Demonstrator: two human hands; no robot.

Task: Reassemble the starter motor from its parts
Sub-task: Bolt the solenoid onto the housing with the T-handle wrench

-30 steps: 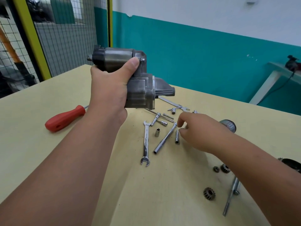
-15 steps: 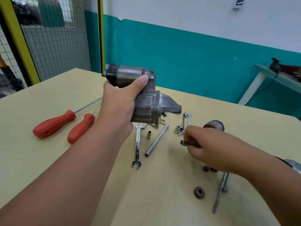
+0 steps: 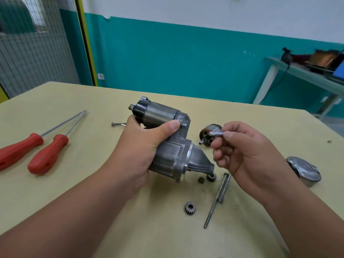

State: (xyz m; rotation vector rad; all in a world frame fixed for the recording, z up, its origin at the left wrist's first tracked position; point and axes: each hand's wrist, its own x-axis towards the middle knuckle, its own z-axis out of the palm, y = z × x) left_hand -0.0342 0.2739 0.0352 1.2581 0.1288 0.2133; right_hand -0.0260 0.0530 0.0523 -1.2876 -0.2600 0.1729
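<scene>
- Pale yellow workbench (image 3: pixel 55 192) fills the lower frame of a workshop, backed by a teal-and-white wall (image 3: pixel 186 62) and, at upper left, a wire-mesh partition (image 3: pixel 37 53) beside a yellow post.
- At centre frame, the person's left hand (image 3: pixel 137 151) is wrapped round the starter motor (image 3: pixel 173 151), thumb laid across its upper cylinder. The motor sits tilted, dark end cap toward the upper left and nose cone toward the lower right.
- Right of centre, the right hand (image 3: pixel 247 151) pinches a small silver metal piece (image 3: pixel 216 134) between thumb and forefinger, its free end pointing left toward the motor. The remaining fingers are curled in. The piece is too small to identify.
- Just behind that piece, an armature (image 3: pixel 206 135) lies on the bench, its shaft end facing the camera.
- Below the nose cone lie a small gear (image 3: pixel 211 177) and a smaller dark part (image 3: pixel 200 180). A second gear (image 3: pixel 190 208) lies apart, lower in the frame.
- Two long bolts (image 3: pixel 217 198) lie side by side under the right wrist, running toward the lower centre.
- At far right, a round metal cover (image 3: pixel 303 171) rests on the bench.
- At left, two red-handled screwdrivers (image 3: pixel 48 153) lie close together, shafts angled to the upper right.
- A short bolt (image 3: pixel 118 124) shows just beyond the left hand.
- A side table (image 3: pixel 307 75) with clutter stands against the wall at upper right.
</scene>
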